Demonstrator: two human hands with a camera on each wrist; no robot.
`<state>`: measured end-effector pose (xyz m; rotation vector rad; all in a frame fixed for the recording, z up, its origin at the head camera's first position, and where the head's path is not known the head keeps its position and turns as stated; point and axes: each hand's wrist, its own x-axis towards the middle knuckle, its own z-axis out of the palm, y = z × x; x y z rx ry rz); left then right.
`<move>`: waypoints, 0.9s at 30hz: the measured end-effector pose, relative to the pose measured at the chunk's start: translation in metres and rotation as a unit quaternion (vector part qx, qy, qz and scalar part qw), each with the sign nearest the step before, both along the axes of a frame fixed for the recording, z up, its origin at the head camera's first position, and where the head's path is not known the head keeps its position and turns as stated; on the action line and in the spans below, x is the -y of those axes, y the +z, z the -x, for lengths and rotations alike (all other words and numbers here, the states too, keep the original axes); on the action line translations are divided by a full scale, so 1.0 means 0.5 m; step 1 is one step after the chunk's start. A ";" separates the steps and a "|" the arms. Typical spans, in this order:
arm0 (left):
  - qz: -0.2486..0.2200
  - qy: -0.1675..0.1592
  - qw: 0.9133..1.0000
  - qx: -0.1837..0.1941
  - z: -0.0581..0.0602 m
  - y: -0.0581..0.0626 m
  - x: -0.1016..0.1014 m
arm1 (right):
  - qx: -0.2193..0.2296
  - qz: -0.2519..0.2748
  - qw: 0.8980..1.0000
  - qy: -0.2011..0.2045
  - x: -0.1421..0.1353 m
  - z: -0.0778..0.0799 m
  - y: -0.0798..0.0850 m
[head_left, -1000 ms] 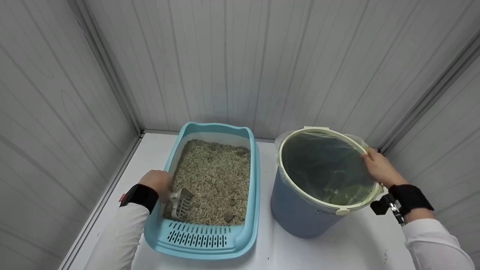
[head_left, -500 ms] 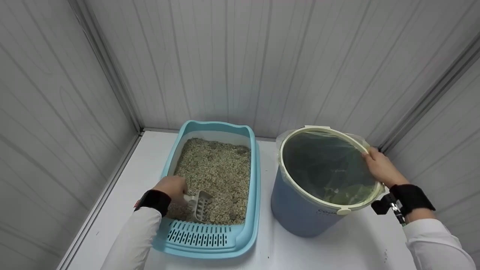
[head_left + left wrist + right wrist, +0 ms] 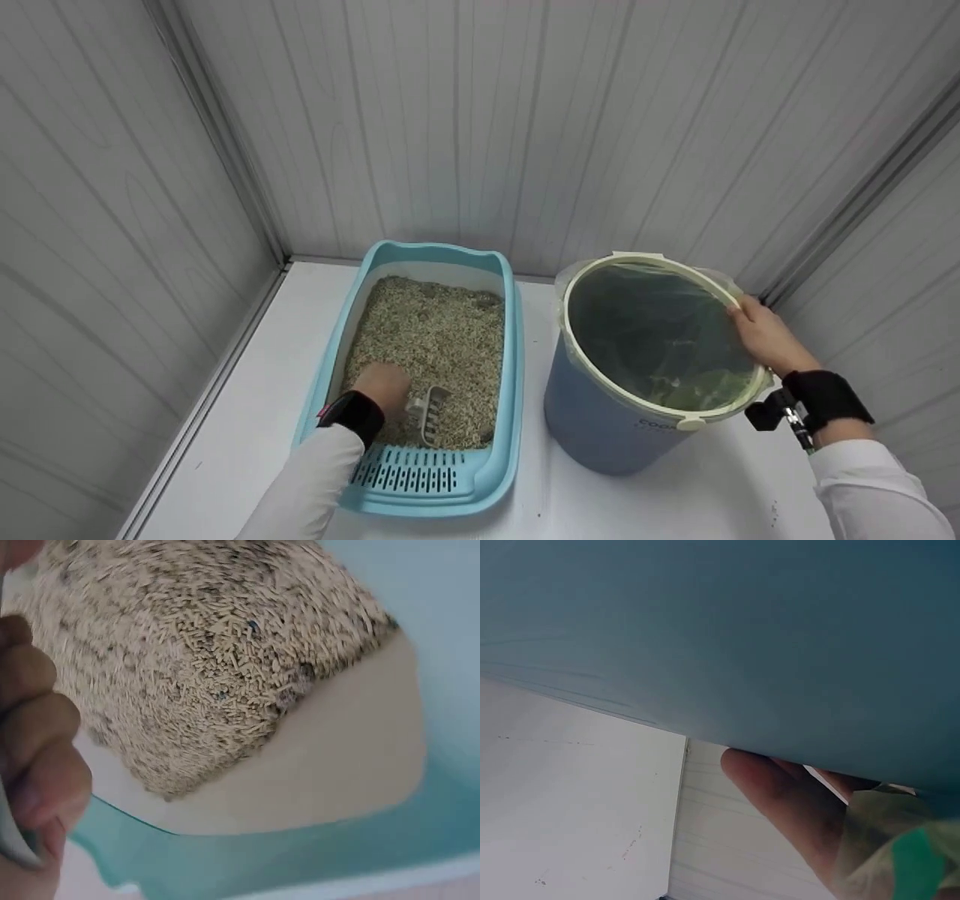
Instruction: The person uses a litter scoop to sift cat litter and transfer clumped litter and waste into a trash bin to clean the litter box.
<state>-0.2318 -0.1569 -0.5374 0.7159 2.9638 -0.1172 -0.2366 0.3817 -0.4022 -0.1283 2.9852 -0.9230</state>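
Observation:
My left hand (image 3: pixel 384 386) grips the handle of a pale slotted litter scoop (image 3: pixel 430 417), whose head stands on edge in the cat litter (image 3: pixel 442 322). The litter fills a light blue litter box (image 3: pixel 511 375); in the left wrist view my curled fingers (image 3: pixel 45 735) show beside the pellets. My right hand (image 3: pixel 769 334) holds the far right rim of a blue bucket (image 3: pixel 600 420), thumb on the cream rim. The bucket leans toward the box. In the right wrist view, fingers (image 3: pixel 780 802) press against the bucket's outer wall.
A clear plastic bag (image 3: pixel 637 315) lines the bucket and folds over its rim. Both containers stand on a white table (image 3: pixel 247 390), with panelled walls behind and at both sides. Darker clumps (image 3: pixel 486 300) lie in the litter near the back right corner.
My left hand has moved right through the front of the litter, carrying the scoop from the box's left side toward its middle. The right hand and bucket have stayed about the same.

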 end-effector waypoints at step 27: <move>-0.108 0.026 0.988 0.107 0.003 -0.020 -0.025 | 0.021 0.011 1.000 -0.004 -0.002 0.000 -0.002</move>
